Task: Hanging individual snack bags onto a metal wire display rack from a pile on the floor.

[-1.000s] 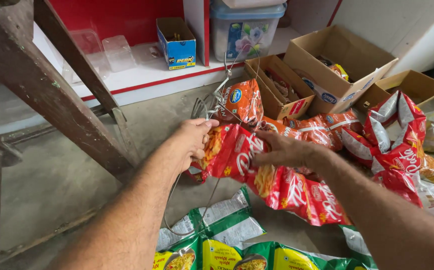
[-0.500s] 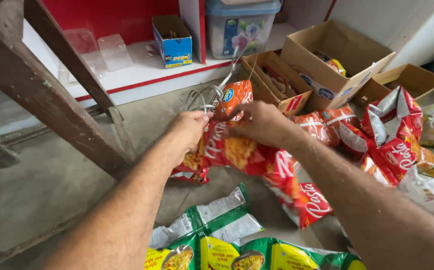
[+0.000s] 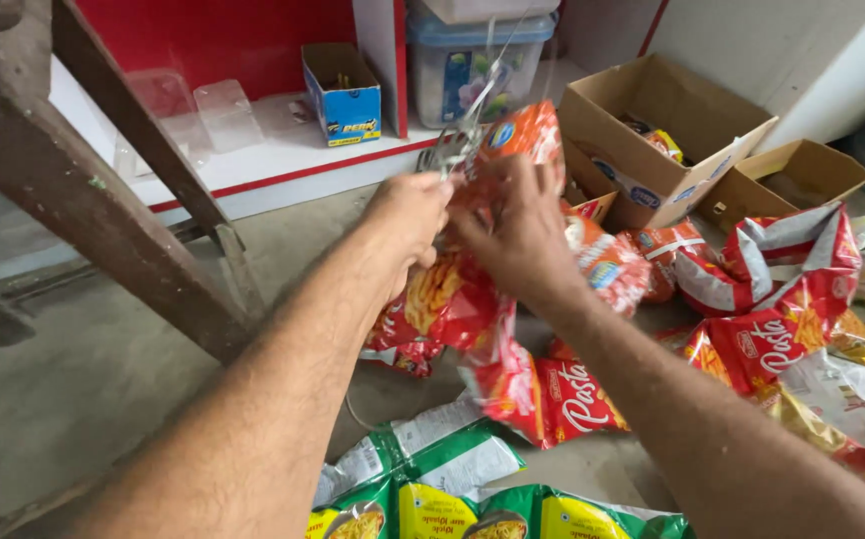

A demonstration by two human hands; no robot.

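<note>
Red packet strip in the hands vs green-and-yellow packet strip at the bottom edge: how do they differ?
The red-and-orange plastic packet strip is lifted, hanging from the left hand and right hand; the green-and-yellow plastic packet strip lies flat on the grey floor, untouched. Colours differ: red-orange against green with yellow. The red strip hangs crumpled; the green strip lies spread out. Both are joined rows of shiny snack packets.
</note>
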